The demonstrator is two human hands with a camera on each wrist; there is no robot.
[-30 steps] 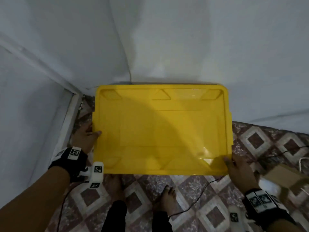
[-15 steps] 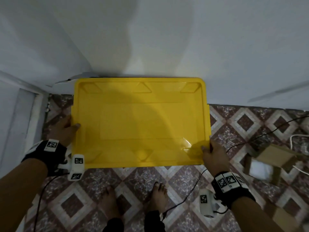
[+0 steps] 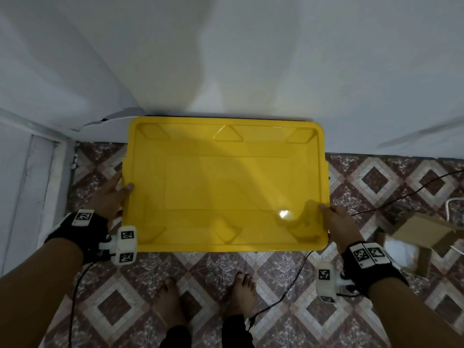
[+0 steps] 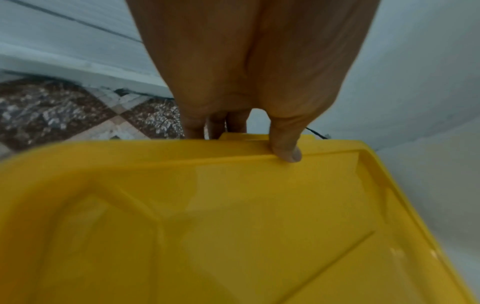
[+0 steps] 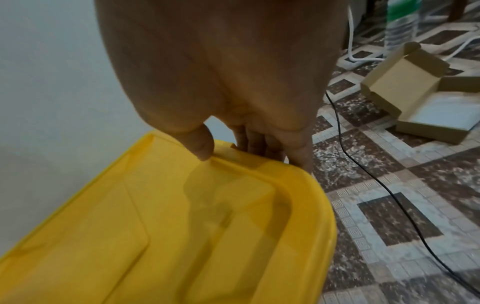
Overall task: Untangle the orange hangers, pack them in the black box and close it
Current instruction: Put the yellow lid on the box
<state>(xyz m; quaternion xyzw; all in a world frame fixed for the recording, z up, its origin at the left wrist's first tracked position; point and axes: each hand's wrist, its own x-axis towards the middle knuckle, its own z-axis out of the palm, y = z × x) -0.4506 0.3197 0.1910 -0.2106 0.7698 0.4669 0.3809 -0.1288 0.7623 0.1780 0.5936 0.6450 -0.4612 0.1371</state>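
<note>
I hold a large yellow lid flat and level, its far edge at the white wall. My left hand grips its left rim, thumb on top and fingers underneath, as the left wrist view shows on the lid. My right hand grips the right rim near the front corner in the same way, seen close over the lid. Only a thin dark strip shows past the lid's far edge. The black box and the orange hangers are hidden or out of view.
An open cardboard box lies on the patterned tile floor to the right. A black cable runs across the floor by the lid's right side. My bare feet stand just in front. A door frame is at the left.
The lid has shifted left and slightly lower in the head view and now sits square to the wall. Both hands keep their hold on its side rims.
</note>
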